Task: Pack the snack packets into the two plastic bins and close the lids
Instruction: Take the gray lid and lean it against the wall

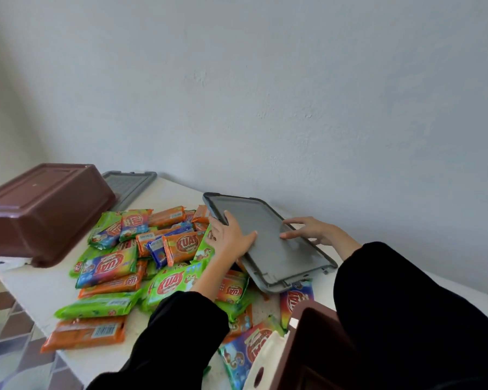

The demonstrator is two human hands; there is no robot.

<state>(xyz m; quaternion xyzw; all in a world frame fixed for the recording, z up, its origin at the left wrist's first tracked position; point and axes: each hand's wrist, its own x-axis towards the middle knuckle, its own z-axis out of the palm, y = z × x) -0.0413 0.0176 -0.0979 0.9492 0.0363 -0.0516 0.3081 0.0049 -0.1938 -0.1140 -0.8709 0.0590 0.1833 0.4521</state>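
Both hands are on the grey lid (268, 249), which lies tilted on the right side of the heap of packets (141, 257), its near end propped on them. The left hand (231, 237) grips the lid's left edge, fingers curled over the rim and thumb on top. The right hand (313, 230) rests with straight, spread fingers near the right edge; whether its thumb hooks under the rim I cannot tell.

The step looks like clearing this lid off the heap so packing can start. It is best lifted level with a hold on both long edges, not dragged, since a sliding rim could sweep packets off the bench (175, 192). A good spot seems to be by the far lid (130, 185), near the wall. No packets show in either bin: the near bin (310, 327) stands open at lower right, and the upturned bin (45, 209) at the left needs righting first
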